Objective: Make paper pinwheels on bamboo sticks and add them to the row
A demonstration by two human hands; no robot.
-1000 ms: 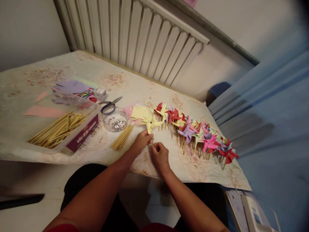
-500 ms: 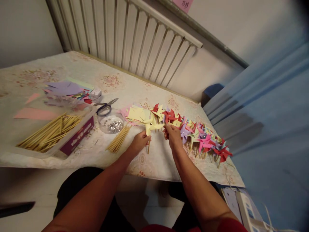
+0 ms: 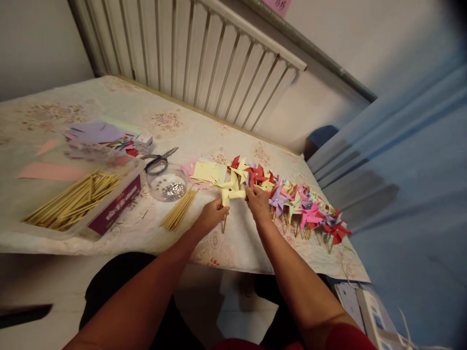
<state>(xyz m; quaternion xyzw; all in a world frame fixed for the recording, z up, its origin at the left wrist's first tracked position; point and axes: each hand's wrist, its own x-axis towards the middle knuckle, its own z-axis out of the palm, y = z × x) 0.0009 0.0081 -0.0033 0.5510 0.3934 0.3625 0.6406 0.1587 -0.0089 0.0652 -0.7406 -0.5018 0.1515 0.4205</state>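
Observation:
A yellow paper pinwheel with a dark pin at its centre stands upright over the table on a thin wooden stick. My left hand is closed round that stick, just below the blades. At the pinwheel's right side, my right hand has its fingers pinched at the tip of one blade. Right behind the pinwheel lies a stack of yellow paper squares. Many finished pinwheels in red, purple, pink and yellow, among them a pink pinwheel, lie in a row to the right of my right hand.
A clear plastic box of wooden sticks stands at the left. Beside it are scissors, a round dish of metal pins and a loose bundle of sticks. Coloured paper lies behind; a radiator backs the table.
My right hand has shifted slightly left against the pinwheel's blade, and the pinwheel's blades have turned a little. My left hand stays on the stick.

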